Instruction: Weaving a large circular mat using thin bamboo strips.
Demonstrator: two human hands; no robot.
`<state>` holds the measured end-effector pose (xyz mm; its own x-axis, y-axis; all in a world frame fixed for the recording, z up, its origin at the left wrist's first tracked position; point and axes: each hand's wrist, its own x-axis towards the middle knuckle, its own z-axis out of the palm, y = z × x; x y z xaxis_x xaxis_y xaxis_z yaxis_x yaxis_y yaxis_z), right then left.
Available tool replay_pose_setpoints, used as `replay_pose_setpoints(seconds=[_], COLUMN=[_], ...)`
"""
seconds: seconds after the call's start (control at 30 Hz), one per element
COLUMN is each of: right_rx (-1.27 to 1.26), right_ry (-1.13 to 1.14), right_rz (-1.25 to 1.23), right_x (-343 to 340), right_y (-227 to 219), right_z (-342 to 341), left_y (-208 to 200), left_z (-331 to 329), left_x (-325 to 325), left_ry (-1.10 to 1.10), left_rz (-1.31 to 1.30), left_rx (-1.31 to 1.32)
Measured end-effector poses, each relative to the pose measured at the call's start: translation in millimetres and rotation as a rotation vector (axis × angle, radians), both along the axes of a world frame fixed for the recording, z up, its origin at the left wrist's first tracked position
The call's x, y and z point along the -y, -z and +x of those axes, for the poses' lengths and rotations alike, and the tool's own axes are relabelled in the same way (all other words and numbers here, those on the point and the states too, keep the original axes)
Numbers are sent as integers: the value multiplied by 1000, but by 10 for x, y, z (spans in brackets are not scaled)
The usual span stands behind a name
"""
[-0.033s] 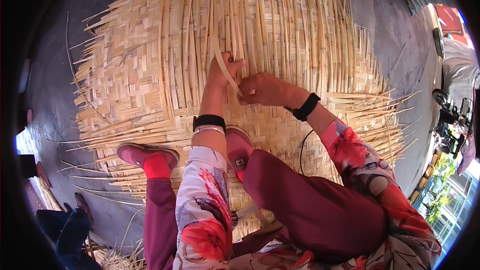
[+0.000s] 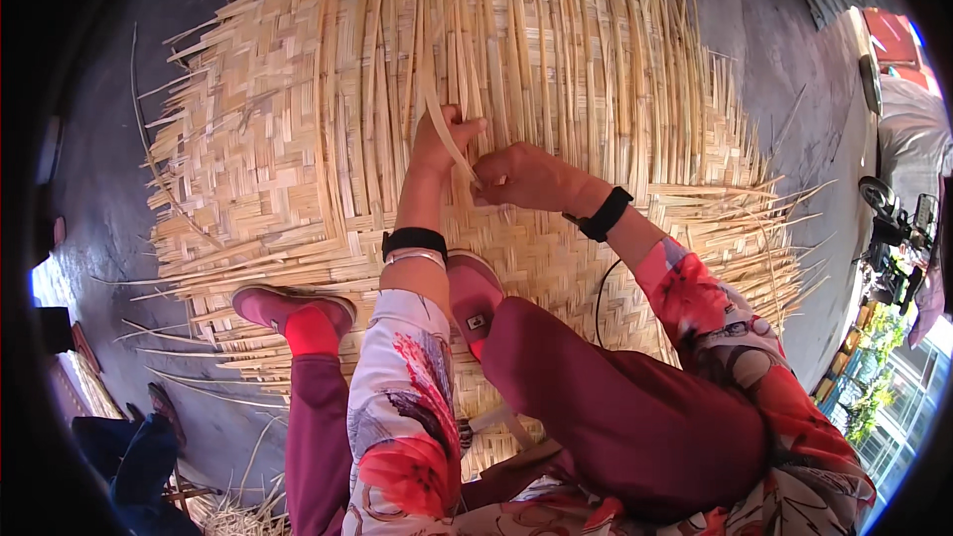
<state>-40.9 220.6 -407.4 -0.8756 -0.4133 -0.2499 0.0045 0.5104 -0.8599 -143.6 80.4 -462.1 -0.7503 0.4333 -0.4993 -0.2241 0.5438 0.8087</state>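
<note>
Beneath me spreads a large woven bamboo mat (image 2: 248, 149), with long loose strips running away over its middle. A pale bamboo strip (image 2: 443, 129) curves down across my left hand (image 2: 433, 147) to my right hand (image 2: 526, 177). The fingers of my right hand are closed in a pinch on the strip's near end, low over the weave. My left hand is closed, fingers curled and thumb pointing right, among the upright strips. Its fingertips partly hide what they grip, which looks like bamboo strips. The two hands are close together but apart.
My shoes (image 2: 268, 306) rest on the near part of the mat, with my bent right knee (image 2: 536, 347) below my right arm. Strip ends stick out over the grey floor (image 2: 99, 208). Another person's leg (image 2: 149, 462) is at the lower left. A motorcycle (image 2: 898, 238) stands far right.
</note>
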Motion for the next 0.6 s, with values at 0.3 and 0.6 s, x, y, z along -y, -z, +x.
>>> replay_pose_setpoints(seconds=[0.3,0.6], right_rx=[367,-47], right_ry=[1422,66], right_rz=[-591,248], right_x=[108,198], right_y=[289,472], right_z=[207,-426], left_y=[-465,-420], left_z=[571,520], left_x=[470,676], left_ry=[-171,-340], left_rz=[520,600], left_rx=[307,308])
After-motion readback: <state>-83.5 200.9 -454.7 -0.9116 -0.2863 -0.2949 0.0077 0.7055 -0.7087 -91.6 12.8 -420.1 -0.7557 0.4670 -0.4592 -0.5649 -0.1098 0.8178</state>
